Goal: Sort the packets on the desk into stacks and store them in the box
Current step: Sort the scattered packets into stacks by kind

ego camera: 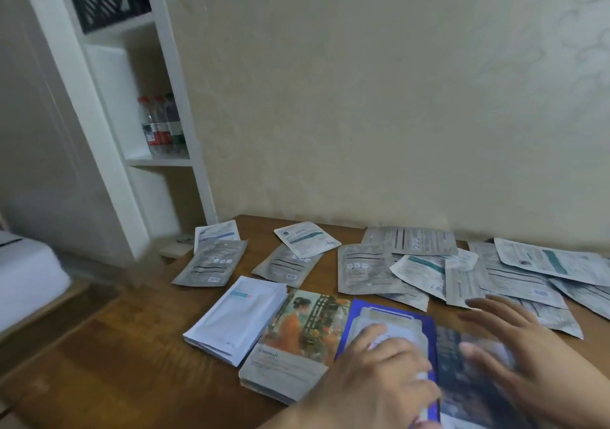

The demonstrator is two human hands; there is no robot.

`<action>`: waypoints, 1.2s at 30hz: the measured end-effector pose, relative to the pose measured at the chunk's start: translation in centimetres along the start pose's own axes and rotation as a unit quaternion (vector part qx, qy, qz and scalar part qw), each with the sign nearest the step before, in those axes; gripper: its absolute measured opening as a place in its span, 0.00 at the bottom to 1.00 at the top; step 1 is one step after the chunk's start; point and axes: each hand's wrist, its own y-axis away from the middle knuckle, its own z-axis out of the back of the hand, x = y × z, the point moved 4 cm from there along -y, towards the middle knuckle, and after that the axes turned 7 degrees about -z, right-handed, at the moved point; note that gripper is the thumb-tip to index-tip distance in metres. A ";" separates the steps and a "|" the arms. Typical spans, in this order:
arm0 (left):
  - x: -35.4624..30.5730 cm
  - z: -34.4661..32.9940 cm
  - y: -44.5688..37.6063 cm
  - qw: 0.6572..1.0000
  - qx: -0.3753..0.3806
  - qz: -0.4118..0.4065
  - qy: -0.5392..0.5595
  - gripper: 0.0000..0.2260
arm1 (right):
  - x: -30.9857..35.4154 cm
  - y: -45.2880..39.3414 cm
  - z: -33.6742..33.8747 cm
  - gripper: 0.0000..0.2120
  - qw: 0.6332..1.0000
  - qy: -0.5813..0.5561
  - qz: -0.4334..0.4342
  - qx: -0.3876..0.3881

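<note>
While the left hand (379, 372) lies flat on the blue packet (389, 326) near the desk's (138, 356) front edge, fingers together and pressing, the right hand (515, 346) hovers just beside it, fingers spread and straight, blurred, gripping nothing. Three stacks sit side by side along the front: white stack (237, 319), painted-lady stack (297, 339), then blue. Loose grey packets (366, 270) lie scattered toward the back edge and right side, overlapping. Best approach, I judge: hold the blue stack steady, square its edges, then lift one grey packet from the top of the overlap instead of dragging. Slick foil likely slides. No box in view.
</note>
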 end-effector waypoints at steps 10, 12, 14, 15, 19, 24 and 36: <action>22.9 6.3 10.5 0.922 -0.024 0.386 0.002 0.13 | 9.6 -14.2 -2.2 0.22 0.995 0.010 0.087 -0.040; 27.1 6.4 13.7 0.889 0.009 0.457 -0.009 0.16 | 11.5 -16.2 -3.4 0.23 0.995 0.010 0.098 -0.012; 29.8 5.6 16.5 0.867 0.073 0.493 0.007 0.21 | 13.7 -17.8 -4.2 0.24 0.993 0.014 0.113 -0.004; 30.4 5.1 17.7 0.862 0.099 0.496 0.016 0.22 | 14.9 -18.6 -4.7 0.24 0.993 0.017 0.119 -0.005; 29.2 4.9 20.6 0.872 0.114 0.476 0.014 0.22 | 18.9 -21.3 -6.0 0.22 0.988 0.008 0.151 -0.012; 28.0 6.7 22.4 0.899 0.079 0.428 0.039 0.16 | 24.7 -23.3 -8.6 0.19 0.970 -0.010 0.235 0.053; 45.3 2.5 22.2 0.723 0.025 0.686 0.075 0.34 | 31.5 -26.0 -13.3 0.26 0.930 0.091 0.220 0.281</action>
